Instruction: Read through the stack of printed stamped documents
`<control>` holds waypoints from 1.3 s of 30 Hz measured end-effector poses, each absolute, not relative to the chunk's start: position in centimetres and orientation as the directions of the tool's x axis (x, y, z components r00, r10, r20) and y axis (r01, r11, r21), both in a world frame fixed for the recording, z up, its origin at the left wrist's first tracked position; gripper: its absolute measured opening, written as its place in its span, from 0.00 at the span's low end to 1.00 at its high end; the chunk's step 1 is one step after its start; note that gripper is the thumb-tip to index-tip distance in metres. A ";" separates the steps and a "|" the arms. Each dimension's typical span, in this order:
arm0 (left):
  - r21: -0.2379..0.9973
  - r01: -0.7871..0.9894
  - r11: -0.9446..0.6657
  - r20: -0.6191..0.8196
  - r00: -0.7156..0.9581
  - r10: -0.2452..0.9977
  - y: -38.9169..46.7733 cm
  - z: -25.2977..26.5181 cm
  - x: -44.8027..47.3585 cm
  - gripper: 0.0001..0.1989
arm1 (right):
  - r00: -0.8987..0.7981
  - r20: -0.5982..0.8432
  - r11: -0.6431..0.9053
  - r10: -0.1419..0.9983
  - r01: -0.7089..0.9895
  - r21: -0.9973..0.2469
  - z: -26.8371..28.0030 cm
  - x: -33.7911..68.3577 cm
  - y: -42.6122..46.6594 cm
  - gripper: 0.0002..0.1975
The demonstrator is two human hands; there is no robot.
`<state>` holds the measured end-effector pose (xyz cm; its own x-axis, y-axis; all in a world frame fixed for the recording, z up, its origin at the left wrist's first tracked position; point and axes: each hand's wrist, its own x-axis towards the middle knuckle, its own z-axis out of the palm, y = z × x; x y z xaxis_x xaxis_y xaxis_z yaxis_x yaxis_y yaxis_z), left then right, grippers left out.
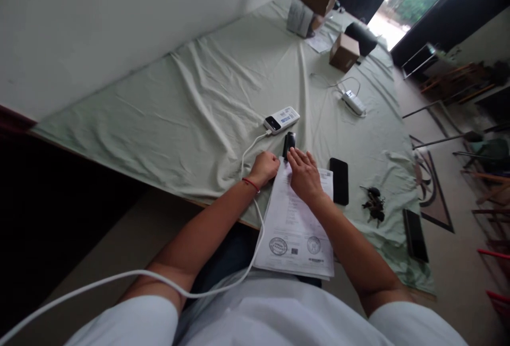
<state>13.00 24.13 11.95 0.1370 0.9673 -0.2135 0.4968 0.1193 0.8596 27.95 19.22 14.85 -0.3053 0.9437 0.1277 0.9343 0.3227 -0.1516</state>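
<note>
A stack of printed papers (pixel 295 218) with round stamps lies over the table's front edge, its lower end hanging towards my body. At the top left corner of the stack sits a black stapler (pixel 290 143). My right hand (pixel 306 175) is over the papers, its fingers pressed onto the near end of the stapler. Beside the same corner my left hand (pixel 266 168), with a red cord at the wrist, is closed in a fist. What its fingers hold, if anything, is hidden.
A white device (pixel 282 119) with a dark screen and plugged-in cable lies beyond the stapler. To the right are a black phone (pixel 339 181), keys (pixel 374 205) and another dark phone (pixel 415 235). Farther back are a power strip (pixel 353 102) and cardboard boxes (pixel 344 52).
</note>
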 end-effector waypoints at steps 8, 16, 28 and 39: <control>0.837 0.547 0.009 -0.143 0.201 0.969 23.7 12.5 13.1 0.11 | -0.261 0.222 0.306 0.940 0.930 -0.204 15.4 28.5 19.8 0.25; 0.997 0.079 0.019 -0.037 0.227 0.973 20.8 11.5 11.3 0.10 | 0.165 0.562 0.136 0.811 0.880 -0.455 14.8 34.8 13.1 0.21; 0.895 -0.438 0.086 -0.080 0.032 0.996 21.5 10.1 9.5 0.12 | 0.279 0.066 -0.058 0.958 0.413 -0.909 10.8 34.9 5.1 0.23; 0.973 -0.231 -0.030 0.066 0.151 0.986 20.6 10.5 9.6 0.18 | 0.360 0.063 -0.020 0.931 0.223 -0.975 9.2 35.1 4.5 0.21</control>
<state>9.56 20.57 10.52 0.1509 0.9863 0.0662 -0.2307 -0.0300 0.9726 35.11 4.54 9.23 0.3603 0.9307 0.0630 0.2227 -0.0202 -0.9747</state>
